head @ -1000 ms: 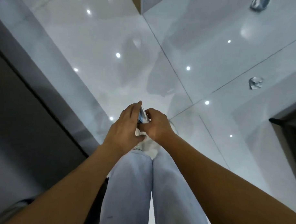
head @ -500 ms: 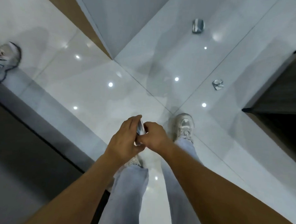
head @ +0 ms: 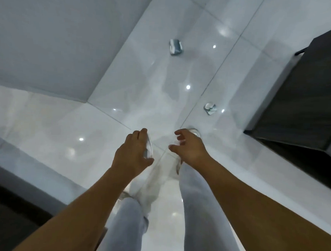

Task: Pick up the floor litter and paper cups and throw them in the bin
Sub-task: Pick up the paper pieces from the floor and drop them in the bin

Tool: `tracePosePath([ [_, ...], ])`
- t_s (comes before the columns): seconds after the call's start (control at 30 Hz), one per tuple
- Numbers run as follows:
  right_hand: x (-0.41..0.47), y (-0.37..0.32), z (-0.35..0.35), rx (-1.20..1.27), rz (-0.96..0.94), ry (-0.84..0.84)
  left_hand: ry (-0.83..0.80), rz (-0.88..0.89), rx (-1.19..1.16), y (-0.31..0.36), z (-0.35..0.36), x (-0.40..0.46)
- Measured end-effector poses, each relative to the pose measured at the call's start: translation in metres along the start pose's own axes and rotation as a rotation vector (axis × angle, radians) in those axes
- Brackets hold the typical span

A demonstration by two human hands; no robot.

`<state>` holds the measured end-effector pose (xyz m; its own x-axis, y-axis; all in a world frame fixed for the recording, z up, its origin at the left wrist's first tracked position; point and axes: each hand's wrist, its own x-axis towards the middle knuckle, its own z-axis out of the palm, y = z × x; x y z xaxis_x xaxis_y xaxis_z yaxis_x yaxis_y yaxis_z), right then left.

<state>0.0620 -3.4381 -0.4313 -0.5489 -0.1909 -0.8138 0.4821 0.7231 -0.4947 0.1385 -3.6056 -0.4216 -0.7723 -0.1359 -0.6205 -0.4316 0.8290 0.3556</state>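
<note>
1. presently, left hand [head: 131,152] clamps a flattened cup [head: 148,150]; right hand [head: 188,146] spread, empty.
2. 2 litter pieces [head: 176,47] [head: 210,108] lie ahead on the floor [head: 143,98] (bin unseen).
3. risk: the thin held cup could slip when stooping.

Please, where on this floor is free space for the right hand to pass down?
Bare tiles lie between the crumpled litter, the flattened cup and the grey wall. It is tighter beside the dark cabinet, and below the right hand, over the shoe.

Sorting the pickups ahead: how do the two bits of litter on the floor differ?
The far piece looks bigger, boxy and flattened, with a blue-grey panel. The near piece looks smaller and crumpled into an uneven wad, and lies closer to the dark cabinet. Both are pale and lie loose on the glossy tiles.
</note>
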Motion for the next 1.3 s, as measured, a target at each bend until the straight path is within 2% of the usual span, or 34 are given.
tracePosePath([
  [0.2, 0.048, 0.020, -0.090, -0.126, 0.008, 0.070, -0.011, 0.037, 0.021, 0.078, -0.014, 0.076],
  [0.4, 0.103, 0.050, -0.130, -0.203, 0.068, 0.174, -0.023, 0.092, 0.036, 0.110, -0.002, 0.133],
  [0.73, 0.246, 0.124, -0.108, -0.179, 0.133, 0.339, -0.048, 0.212, 0.101, 0.086, 0.074, 0.251],
  [0.97, 0.357, 0.185, -0.096, -0.247, 0.151, 0.371, -0.051, 0.274, 0.126, 0.072, 0.135, 0.351],
  [1.3, 0.382, 0.211, -0.059, -0.366, 0.068, 0.520, -0.135, 0.320, 0.147, 0.067, 0.169, 0.402],
])
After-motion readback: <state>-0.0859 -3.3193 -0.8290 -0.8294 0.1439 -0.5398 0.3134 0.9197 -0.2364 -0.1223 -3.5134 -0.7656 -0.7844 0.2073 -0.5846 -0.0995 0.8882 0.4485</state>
